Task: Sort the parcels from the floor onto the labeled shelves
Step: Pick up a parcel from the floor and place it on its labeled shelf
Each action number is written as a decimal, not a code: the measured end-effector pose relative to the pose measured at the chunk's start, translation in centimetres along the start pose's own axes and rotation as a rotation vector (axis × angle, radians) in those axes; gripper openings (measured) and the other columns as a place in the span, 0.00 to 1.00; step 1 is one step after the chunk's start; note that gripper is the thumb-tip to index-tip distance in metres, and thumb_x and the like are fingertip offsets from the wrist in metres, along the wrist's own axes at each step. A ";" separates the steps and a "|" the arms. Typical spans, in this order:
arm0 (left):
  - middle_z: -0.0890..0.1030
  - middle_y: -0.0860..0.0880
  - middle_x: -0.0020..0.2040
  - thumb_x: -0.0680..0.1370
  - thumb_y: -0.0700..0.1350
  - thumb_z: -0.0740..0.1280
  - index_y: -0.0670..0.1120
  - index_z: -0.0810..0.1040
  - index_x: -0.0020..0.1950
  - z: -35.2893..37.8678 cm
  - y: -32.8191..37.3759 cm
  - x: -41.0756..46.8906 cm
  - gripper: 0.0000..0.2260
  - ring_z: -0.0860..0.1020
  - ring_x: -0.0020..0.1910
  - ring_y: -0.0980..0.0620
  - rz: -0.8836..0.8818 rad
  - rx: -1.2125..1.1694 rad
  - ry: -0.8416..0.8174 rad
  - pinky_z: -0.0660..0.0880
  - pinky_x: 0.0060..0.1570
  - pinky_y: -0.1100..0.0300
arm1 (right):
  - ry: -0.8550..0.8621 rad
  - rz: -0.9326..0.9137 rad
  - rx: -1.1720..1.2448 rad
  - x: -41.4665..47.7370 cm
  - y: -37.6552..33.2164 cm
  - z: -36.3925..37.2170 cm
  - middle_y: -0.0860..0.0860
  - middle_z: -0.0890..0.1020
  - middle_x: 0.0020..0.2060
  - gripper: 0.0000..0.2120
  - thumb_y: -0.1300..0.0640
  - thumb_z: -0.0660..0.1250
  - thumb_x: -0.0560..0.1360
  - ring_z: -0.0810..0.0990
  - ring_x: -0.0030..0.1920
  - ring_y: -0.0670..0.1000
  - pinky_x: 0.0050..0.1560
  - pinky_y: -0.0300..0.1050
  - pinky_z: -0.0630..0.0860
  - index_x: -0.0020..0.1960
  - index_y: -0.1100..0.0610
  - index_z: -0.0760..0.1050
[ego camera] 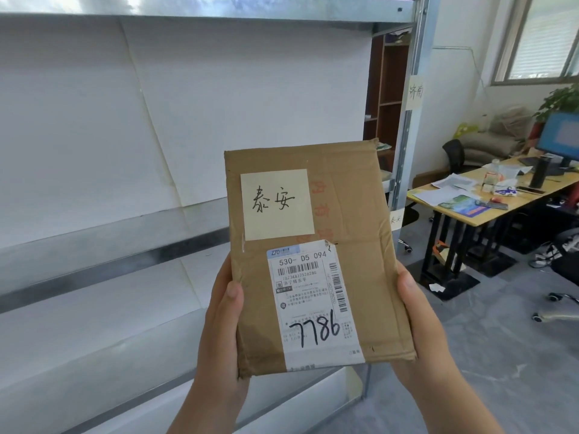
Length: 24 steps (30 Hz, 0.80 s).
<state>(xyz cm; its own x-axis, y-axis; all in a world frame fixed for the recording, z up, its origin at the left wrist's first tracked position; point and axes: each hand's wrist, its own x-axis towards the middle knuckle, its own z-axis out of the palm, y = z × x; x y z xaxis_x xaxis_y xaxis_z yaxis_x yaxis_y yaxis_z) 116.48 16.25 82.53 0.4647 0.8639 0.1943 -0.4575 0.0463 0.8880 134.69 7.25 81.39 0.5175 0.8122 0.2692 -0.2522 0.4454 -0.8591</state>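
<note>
metal shelves (125, 245) behind, one parcel (313, 245), two hands (224, 327) gripping

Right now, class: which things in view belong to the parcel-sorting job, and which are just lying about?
Job: parcel, held by left hand and right hand; its sticky note; shelf; upper post label; lower post label.
Lying about: desk; monitor; flask; papers; plant.
</note>
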 end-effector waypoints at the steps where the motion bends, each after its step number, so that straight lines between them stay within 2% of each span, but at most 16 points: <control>1: 0.86 0.50 0.65 0.58 0.72 0.80 0.60 0.81 0.69 0.3 -0.4 0.7 0.41 0.86 0.61 0.49 -0.003 0.004 0.006 0.85 0.46 0.56 | -0.005 0.011 -0.008 0.8 0.0 -0.3 0.53 0.88 0.58 0.16 0.41 0.67 0.77 0.87 0.58 0.52 0.52 0.44 0.84 0.58 0.45 0.87; 3: 0.86 0.50 0.65 0.61 0.71 0.79 0.59 0.79 0.71 1.1 -1.0 2.2 0.40 0.85 0.62 0.49 -0.004 0.028 0.004 0.85 0.47 0.57 | -0.009 0.006 0.006 2.4 -0.2 -1.1 0.53 0.88 0.59 0.26 0.32 0.77 0.67 0.87 0.59 0.53 0.52 0.44 0.84 0.59 0.45 0.87; 4: 0.86 0.50 0.65 0.65 0.69 0.77 0.58 0.79 0.71 1.4 -1.2 3.1 0.37 0.85 0.62 0.49 0.000 0.038 0.005 0.85 0.47 0.57 | -0.021 0.001 0.026 3.2 -0.1 -1.7 0.53 0.88 0.58 0.30 0.30 0.78 0.63 0.88 0.58 0.53 0.51 0.44 0.85 0.59 0.45 0.87; 6: 0.86 0.50 0.65 0.72 0.63 0.69 0.57 0.77 0.73 2.1 -1.8 4.4 0.30 0.85 0.63 0.49 0.006 0.061 0.001 0.85 0.49 0.57 | -0.046 -0.011 0.044 4.5 -0.1 -2.5 0.54 0.89 0.58 0.32 0.30 0.79 0.61 0.88 0.57 0.53 0.50 0.45 0.85 0.59 0.46 0.87; 7: 0.86 0.50 0.66 0.72 0.63 0.67 0.57 0.76 0.74 2.4 -2.2 4.9 0.30 0.85 0.63 0.49 0.003 0.073 0.000 0.84 0.50 0.56 | -0.051 -0.007 0.057 5.0 -0.1 -2.9 0.54 0.88 0.58 0.32 0.30 0.79 0.61 0.88 0.57 0.54 0.50 0.45 0.85 0.60 0.47 0.87; 10: 0.85 0.50 0.67 0.69 0.64 0.68 0.57 0.75 0.75 3.7 -3.2 6.0 0.35 0.84 0.65 0.48 -0.006 0.074 0.016 0.84 0.51 0.55 | -0.049 0.021 0.097 6.5 -0.2 -4.5 0.55 0.88 0.58 0.34 0.30 0.80 0.59 0.88 0.57 0.55 0.49 0.45 0.85 0.59 0.47 0.87; 13: 0.85 0.50 0.66 0.69 0.65 0.74 0.58 0.76 0.74 5.4 -4.4 6.7 0.34 0.85 0.63 0.48 -0.018 0.060 0.056 0.85 0.49 0.55 | -0.055 0.056 0.111 7.7 -0.5 -6.5 0.57 0.87 0.60 0.35 0.30 0.80 0.59 0.88 0.58 0.55 0.50 0.45 0.85 0.61 0.48 0.86; 17: 0.86 0.50 0.65 0.57 0.71 0.81 0.61 0.80 0.70 8.2 -6.1 7.1 0.43 0.86 0.61 0.48 -0.019 0.022 0.132 0.85 0.46 0.55 | -0.117 0.111 0.108 9.5 -1.5 -9.1 0.57 0.86 0.62 0.36 0.30 0.79 0.61 0.86 0.61 0.56 0.52 0.45 0.85 0.63 0.48 0.85; 20: 0.87 0.49 0.63 0.52 0.71 0.82 0.61 0.82 0.67 10.8 -7.5 7.1 0.43 0.87 0.58 0.49 0.001 -0.017 0.181 0.85 0.43 0.55 | -0.153 0.146 0.102 10.5 -2.5 -11.7 0.55 0.87 0.61 0.35 0.29 0.80 0.59 0.87 0.60 0.55 0.52 0.45 0.85 0.60 0.45 0.86; 24: 0.87 0.49 0.63 0.54 0.71 0.82 0.60 0.84 0.65 14.8 -9.6 7.1 0.40 0.87 0.58 0.49 0.027 -0.017 0.230 0.85 0.43 0.56 | -0.171 0.181 0.055 11.6 -3.6 -15.9 0.56 0.85 0.64 0.39 0.28 0.78 0.62 0.85 0.64 0.57 0.56 0.46 0.84 0.67 0.48 0.82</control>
<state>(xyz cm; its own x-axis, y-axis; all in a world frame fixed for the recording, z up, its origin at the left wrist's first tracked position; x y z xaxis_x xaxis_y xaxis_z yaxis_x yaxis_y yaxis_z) 135.34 14.53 81.57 0.2682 0.9563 0.1163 -0.4810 0.0283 0.8763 154.60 9.02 80.70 0.3154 0.9305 0.1864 -0.3745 0.3026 -0.8765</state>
